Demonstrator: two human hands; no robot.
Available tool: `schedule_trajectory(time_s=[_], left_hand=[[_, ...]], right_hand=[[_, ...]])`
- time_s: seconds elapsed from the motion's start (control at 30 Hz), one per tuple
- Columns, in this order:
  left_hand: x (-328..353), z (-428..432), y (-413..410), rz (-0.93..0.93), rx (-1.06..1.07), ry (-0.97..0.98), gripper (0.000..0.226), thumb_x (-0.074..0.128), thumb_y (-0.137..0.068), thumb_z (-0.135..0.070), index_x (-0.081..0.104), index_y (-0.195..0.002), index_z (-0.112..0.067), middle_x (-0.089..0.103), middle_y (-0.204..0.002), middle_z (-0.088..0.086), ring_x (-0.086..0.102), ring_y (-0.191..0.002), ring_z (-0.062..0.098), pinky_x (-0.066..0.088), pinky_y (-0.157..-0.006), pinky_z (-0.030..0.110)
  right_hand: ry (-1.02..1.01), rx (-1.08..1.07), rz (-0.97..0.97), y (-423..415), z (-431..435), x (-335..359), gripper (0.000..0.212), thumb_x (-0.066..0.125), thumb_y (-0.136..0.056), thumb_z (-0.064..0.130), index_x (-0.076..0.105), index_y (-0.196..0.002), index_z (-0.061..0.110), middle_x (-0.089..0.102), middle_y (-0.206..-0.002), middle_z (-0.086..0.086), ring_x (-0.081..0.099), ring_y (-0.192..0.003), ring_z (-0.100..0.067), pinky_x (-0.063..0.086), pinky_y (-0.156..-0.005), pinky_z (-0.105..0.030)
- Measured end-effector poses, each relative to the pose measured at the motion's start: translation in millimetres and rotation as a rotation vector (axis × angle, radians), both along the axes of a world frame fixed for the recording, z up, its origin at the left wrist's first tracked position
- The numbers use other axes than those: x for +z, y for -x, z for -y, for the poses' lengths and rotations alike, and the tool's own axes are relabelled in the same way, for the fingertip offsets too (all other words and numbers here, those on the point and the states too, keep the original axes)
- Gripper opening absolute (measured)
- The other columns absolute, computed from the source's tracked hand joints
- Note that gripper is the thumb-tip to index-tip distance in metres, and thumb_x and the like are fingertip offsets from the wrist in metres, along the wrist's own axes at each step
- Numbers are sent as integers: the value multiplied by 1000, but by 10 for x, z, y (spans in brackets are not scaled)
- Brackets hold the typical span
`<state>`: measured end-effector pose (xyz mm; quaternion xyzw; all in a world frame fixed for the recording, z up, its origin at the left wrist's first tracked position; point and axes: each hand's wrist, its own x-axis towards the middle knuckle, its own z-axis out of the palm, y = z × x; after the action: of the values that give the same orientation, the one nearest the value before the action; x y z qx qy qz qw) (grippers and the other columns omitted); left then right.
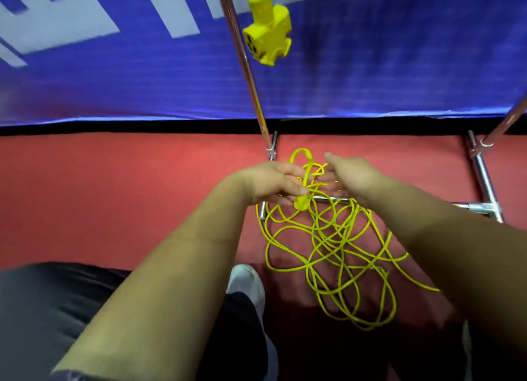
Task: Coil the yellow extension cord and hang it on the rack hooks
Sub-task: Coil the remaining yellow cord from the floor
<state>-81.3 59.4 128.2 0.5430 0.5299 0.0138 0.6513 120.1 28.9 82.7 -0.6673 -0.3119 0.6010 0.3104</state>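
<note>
- The dark trousers [42,309] are closest, down at 7 o'clock. A white shoe [248,283] stands at 6 o'clock on the red floor [114,195].
- Two bare arms reach up to the middle of the view.
- The left hand [273,185] has its fingers curled round the plug end [303,192] of the yellow extension cord [336,252]. A small loop of cord sticks up just past the hand, toward 12 o'clock.
- The right hand [350,175] is just beside the left one, at its 3 o'clock. Its fingertips [325,178] point into the same little bunch of cord. I cannot tell if it pinches the cord or only touches it.
- Most of the cord lies in a loose, messy pile on the floor, at 5 o'clock from the hands. It lies over the shiny rack base bars [484,181].
- The big yellow socket block [268,35] hangs high up at 12 o'clock, right beside the rack pole [245,63]. Its cord runs out of the top of the view, so I cannot see what holds it.
- A blue banner [370,66] fills the back.
- I think the coiling is only just starting, because no neat loops show yet.
- Next, one hand should hold the plug end steady. The other should pull cord up from the pile and lay even loops. The pile looks tangled, so slow pulls are best.
</note>
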Motion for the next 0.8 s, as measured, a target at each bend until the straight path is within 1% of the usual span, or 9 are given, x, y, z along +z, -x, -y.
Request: schedule_trajectory(time_s=[0.1, 0.13, 0.23, 0.33, 0.4, 0.47, 0.6, 0.7, 0.8], left_hand=[[267, 227, -373, -31, -188, -34, 30, 73, -94, -4, 63, -118, -19, 67, -88, -2, 69, -74, 11, 60, -73, 25], [375, 285, -486, -65, -265, -52, 25, 70, -96, -4, 62, -115, -19, 69, -91, 0, 71, -75, 13, 59, -72, 25], [831, 295, -687, -257, -485, -240, 5, 68, -100, -15, 69, -104, -17, 74, -90, 0, 73, -81, 20, 55, -76, 32], [1320, 87, -685, -754, -606, -793, 36, 71, -95, -34, 63, -117, -7, 70, -115, 14, 68, -107, 36, 57, -89, 42], [1559, -23, -597, -857, -521, -988, 59, 75, -90, -39, 51, -133, -7, 57, -133, 19, 60, -122, 39, 52, -99, 46], [1712, -91, -483, -712, -521, -910, 58, 74, -93, -39, 51, -140, -14, 61, -135, 12, 62, -122, 32, 50, -101, 41], [1861, -1, -421, -235, -350, -746, 16, 66, -102, -27, 70, -112, -15, 80, -102, 0, 73, -96, 12, 55, -88, 34], [2007, 109, -629, 47, -240, -752, 15, 65, -102, -9, 63, -116, -10, 77, -102, 17, 73, -85, 17, 58, -80, 33], [2111, 272, -878, 179, -297, -689, 26, 68, -100, -12, 63, -124, -21, 70, -113, 22, 77, -87, 31, 61, -80, 43]], right_hand=[[151, -173, -334, -101, -54, 438, 29, 46, -111, 41, 56, -104, 15, 67, -92, -4, 65, -79, -20, 56, -75, -39], [193, -200, -345, -155, -61, 532, 25, 45, -112, 35, 56, -100, 15, 62, -82, -1, 60, -72, -17, 55, -71, -37], [228, -76, -119, -317, -2, 860, 24, 41, -113, 28, 61, -103, 19, 47, -53, 9, 41, -48, -6, 45, -55, -30], [82, 150, 71, -428, 102, 1279, 29, 45, -110, 27, 71, -106, 14, 40, -54, 9, 30, -40, -7, 33, -47, -24], [-42, 184, 96, -489, 179, 1608, 28, 50, -107, 26, 74, -105, 13, 40, -56, 7, 29, -41, -10, 30, -46, -24], [-156, 182, 78, -578, 244, 1951, 29, 54, -106, 29, 77, -101, 13, 41, -59, 6, 29, -45, -11, 29, -47, -26], [-359, 188, 169, -835, 433, 2490, 28, 60, -103, 31, 81, -100, 13, 43, -64, 4, 31, -52, -16, 30, -50, -29], [-494, 131, 333, -1020, 639, 2522, 21, 61, -100, 33, 75, -95, 19, 52, -69, 3, 39, -57, -19, 36, -50, -30], [-508, 46, 314, -1134, 772, 2424, 18, 60, -102, 37, 61, -114, 23, 57, -76, -2, 42, -60, -19, 38, -51, -32]])
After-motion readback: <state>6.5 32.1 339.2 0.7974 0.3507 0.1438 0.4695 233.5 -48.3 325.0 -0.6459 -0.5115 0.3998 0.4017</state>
